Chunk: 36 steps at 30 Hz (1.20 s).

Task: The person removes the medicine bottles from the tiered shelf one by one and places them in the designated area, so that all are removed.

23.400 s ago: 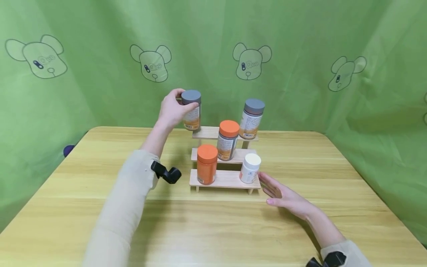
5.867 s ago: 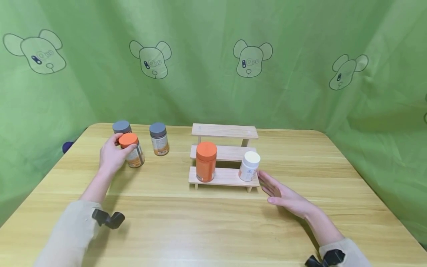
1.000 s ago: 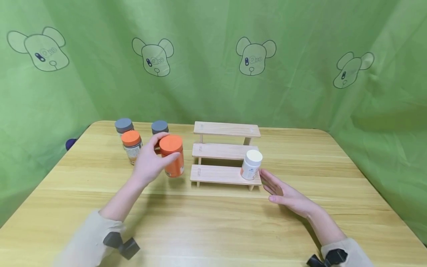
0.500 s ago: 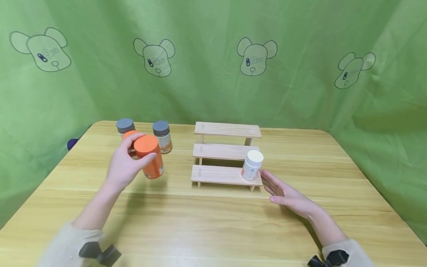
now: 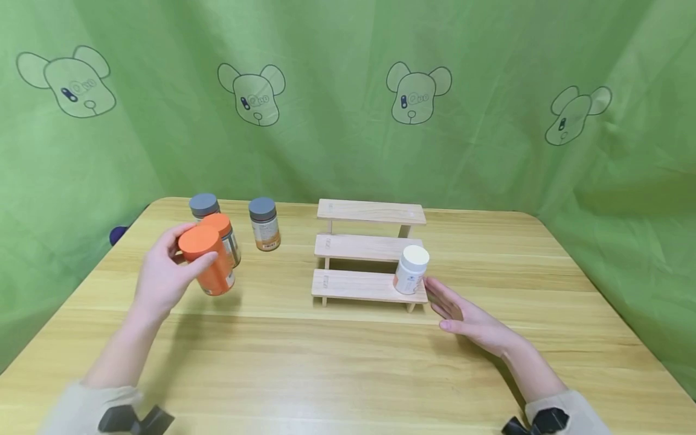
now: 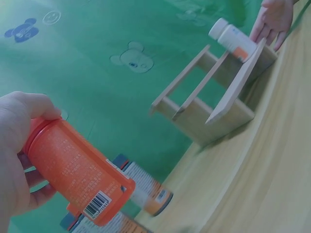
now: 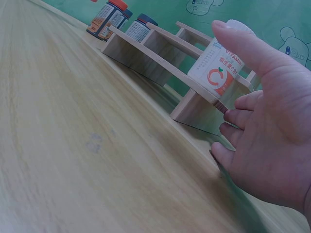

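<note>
My left hand (image 5: 165,272) grips the all-orange supplement jar (image 5: 212,266) near its lid, fingers behind and thumb in front. In the left wrist view the orange jar (image 6: 77,170) is tilted, its barcode showing. Behind it stands a jar with an orange lid (image 5: 219,222). My right hand (image 5: 473,323) is relaxed beside the lowest step of the wooden rack (image 5: 353,285), holding nothing. Close to its fingertips, a white vitamin C bottle (image 5: 411,270) stands upright on that step's right end; in the right wrist view this bottle's label (image 7: 218,73) faces the hand.
Two grey-lidded jars stand at the back left: one farther left (image 5: 204,205), partly hidden, and one closer to the rack (image 5: 264,225). The rack's top step (image 5: 371,211) and middle step (image 5: 359,247) hold nothing. A green curtain (image 5: 348,145) hangs behind the wooden table (image 5: 348,362).
Two grey-lidded jars and the orange-lidded jar went from the rack to the table's left. My left hand has since carried the orange jar left off the lowest step. My right hand stayed put.
</note>
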Each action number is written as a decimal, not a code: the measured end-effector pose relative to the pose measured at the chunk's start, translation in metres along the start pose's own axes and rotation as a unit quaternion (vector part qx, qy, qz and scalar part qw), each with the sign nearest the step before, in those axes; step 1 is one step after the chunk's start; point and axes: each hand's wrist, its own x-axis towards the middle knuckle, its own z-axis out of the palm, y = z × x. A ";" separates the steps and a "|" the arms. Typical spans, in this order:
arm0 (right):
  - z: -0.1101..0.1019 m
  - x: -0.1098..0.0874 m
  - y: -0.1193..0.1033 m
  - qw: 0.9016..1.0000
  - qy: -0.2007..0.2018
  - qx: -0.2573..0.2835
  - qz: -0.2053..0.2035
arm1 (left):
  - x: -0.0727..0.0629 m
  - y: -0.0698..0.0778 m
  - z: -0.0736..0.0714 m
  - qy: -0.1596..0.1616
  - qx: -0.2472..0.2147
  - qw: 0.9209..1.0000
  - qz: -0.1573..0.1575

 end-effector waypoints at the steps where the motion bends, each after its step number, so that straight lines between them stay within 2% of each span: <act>1: 0.000 0.000 0.001 1.000 0.000 0.000 -0.001 | 0.000 -0.002 -0.002 0.003 0.000 1.000 -0.002; 14: 0.000 0.000 0.001 1.000 -0.005 0.001 -0.004 | 0.001 -0.020 -0.023 0.049 0.006 0.999 -0.020; 20: 0.000 0.001 0.000 1.000 -0.006 0.001 -0.005 | 0.004 -0.030 -0.031 0.049 0.012 0.997 -0.050; 27: 0.000 0.001 0.001 1.000 -0.007 0.002 -0.006 | 0.010 -0.043 -0.038 0.069 0.025 0.994 -0.083; 36: -0.002 0.000 0.003 1.000 0.001 -0.004 0.006 | 0.016 -0.057 -0.041 0.080 0.035 0.991 -0.101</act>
